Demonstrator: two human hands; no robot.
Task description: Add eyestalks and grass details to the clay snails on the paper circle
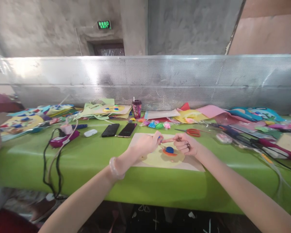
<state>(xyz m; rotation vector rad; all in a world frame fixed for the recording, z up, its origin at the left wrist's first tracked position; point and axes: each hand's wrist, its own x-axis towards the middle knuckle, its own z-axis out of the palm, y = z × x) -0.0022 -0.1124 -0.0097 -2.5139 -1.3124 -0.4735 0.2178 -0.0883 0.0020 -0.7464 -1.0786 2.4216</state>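
Note:
My left hand (147, 144) is closed, its fingertips pinched on a small piece of blue clay (159, 138) that is mostly hidden. From the other side, my right hand (184, 144) stretches its index finger to the left fingertips, while its other fingers curl loosely with nothing visible in them. Both hands are over a pale sheet of paper (191, 164) bearing a yellow round shape (151, 159). On that shape sit a blue round clay piece (169, 149) and an orange curved strip (171, 154).
Beyond the hands are orange-handled scissors (193, 132), colourful clay packets (157, 125), two phones (111, 130) and a purple cup (136, 109). Cables (269, 158) and coloured sheets lie right; a purple device (64, 139) with cords stands left. A perforated metal panel (155, 74) borders the green table (87, 174).

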